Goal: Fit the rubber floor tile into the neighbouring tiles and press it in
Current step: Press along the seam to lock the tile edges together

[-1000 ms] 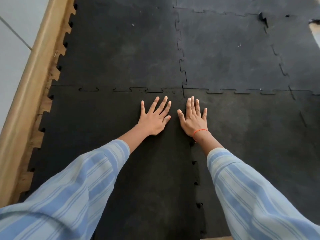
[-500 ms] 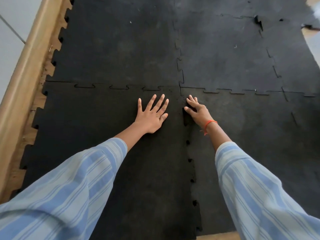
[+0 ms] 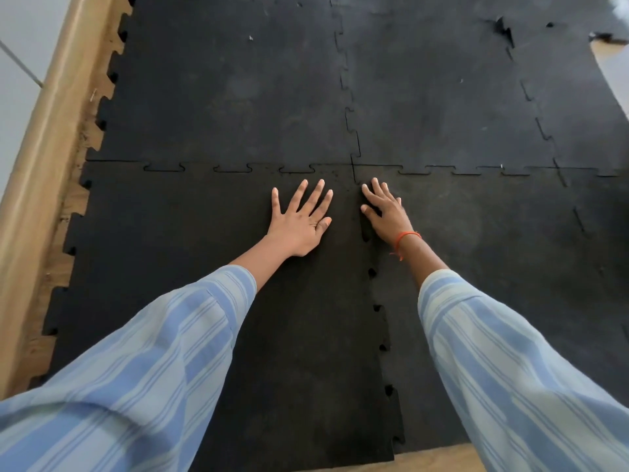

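Observation:
A black rubber floor tile point(image 3: 190, 253) with jigsaw edges lies at the near left, joined along its far edge to another tile point(image 3: 221, 86). My left hand point(image 3: 301, 221) rests flat on it, fingers spread, near its far right corner. My right hand point(image 3: 386, 211), with an orange thread on the wrist, lies on the seam with the right-hand tile point(image 3: 493, 253), fingers curled slightly over the raised edge. Along that seam several small gaps show between the teeth.
A light wooden board point(image 3: 44, 158) runs along the left, with bare wooden floor showing between the tile teeth. More black tiles point(image 3: 432, 93) cover the far side. One far tile has a torn spot point(image 3: 503, 28). Wooden floor shows at the near edge point(image 3: 435, 459).
My right hand went from flat beside the seam to curled on the seam edge, a little further away. My left hand stays flat. The view has shifted slightly.

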Demonstrator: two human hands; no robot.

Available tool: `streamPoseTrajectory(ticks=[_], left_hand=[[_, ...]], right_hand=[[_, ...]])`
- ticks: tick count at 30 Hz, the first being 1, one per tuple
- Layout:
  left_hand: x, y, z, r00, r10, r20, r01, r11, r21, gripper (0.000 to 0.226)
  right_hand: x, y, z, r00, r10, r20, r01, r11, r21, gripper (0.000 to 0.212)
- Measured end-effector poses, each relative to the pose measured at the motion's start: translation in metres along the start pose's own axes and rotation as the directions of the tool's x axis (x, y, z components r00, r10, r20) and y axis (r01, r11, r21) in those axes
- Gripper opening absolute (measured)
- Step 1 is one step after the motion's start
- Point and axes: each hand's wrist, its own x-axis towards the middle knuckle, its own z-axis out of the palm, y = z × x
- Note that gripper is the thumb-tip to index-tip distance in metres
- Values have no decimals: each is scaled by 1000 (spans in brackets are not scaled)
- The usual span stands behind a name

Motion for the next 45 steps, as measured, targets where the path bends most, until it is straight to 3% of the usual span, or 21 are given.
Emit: streamPoseTrajectory(ticks=[5,10,14,20,23,32,36,40,45], left_hand=[[5,4,-10,998,-11,54,11,1000,-9,56],[4,5,-13,997,-11,77,12,1000,-18,56],[2,6,-15,998,-6,61,7,1000,-21,57],[-28,35,24,995,3,-95,-9,999,-54,77],[-37,48,40,991,-33,-131,23,997,-74,80],[-26,52,24,999,-6,-42,5,1000,-23,70],[-13,49,3,996,56,69,-56,998,-4,68],[-7,37,1,984,167,54,-172,980,101,68],[12,37,-28,958,229,175,-261,945,197,74]], right_hand=[[-7,-12,14,998,66,10,-61,965,-257,52],[4,-17,4,988,139,61,-110,935,-337,54],[3,-11,-7,966,137,218,-69,953,-296,63],[-99,14,30,995,99,-29,-104,963,-250,57],[-117,16,40,989,128,-70,-141,962,-233,57],[-98,4,38,961,270,-62,-276,954,-119,51],[-100,5,29,969,248,10,-247,968,-47,53],[-103,7,29,965,262,-17,-261,965,19,53],[-93,-4,23,948,316,44,-315,949,-21,56]])
